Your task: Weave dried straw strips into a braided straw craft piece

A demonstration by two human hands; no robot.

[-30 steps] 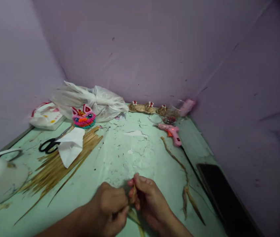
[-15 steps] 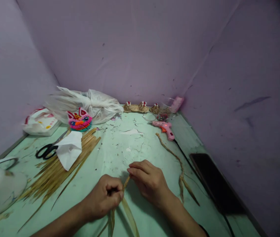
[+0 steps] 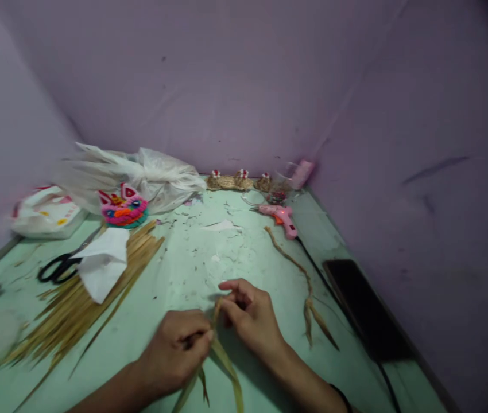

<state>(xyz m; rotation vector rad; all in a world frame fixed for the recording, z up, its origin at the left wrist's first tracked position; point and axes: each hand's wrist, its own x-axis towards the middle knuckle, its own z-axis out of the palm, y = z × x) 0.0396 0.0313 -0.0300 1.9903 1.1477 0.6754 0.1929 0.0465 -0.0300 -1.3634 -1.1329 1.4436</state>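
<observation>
Tan-green, flat dried-leaf strips (image 3: pixel 229 367) lie between both hands, above the pale green worktop (image 3: pixel 188 264). Since half a second ago, the right hand (image 3: pixel 256 318) has turned thumb-up, pinching their narrow, twisted-looking top; the left hand (image 3: pixel 179 347) stays clenched round them. Handling seems unfinished; loose ends splay below.

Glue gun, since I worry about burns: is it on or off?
Apparently on: a red light glows on the pink hot-glue gun, and a black cord trails from it.
</observation>
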